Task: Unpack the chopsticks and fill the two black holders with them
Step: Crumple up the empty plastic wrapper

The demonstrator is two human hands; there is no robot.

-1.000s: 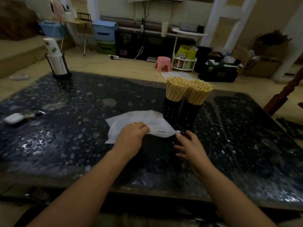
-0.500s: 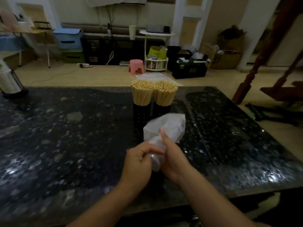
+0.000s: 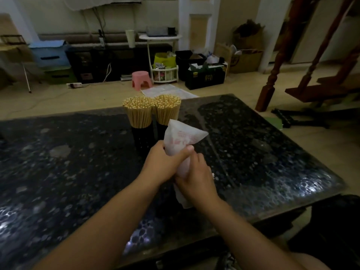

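Gripping an empty white plastic bag [image 3: 182, 141] with both hands, a person gathers it above a dark stone table [image 3: 263, 152]; the left hand [image 3: 165, 162] is clamped round its middle and the right hand [image 3: 194, 176] round its lower end. Just beyond the left hand, two black holders [image 3: 143, 137] stand packed with chopsticks [image 3: 139, 112]. A careless sweep of the bag could likely tip them.
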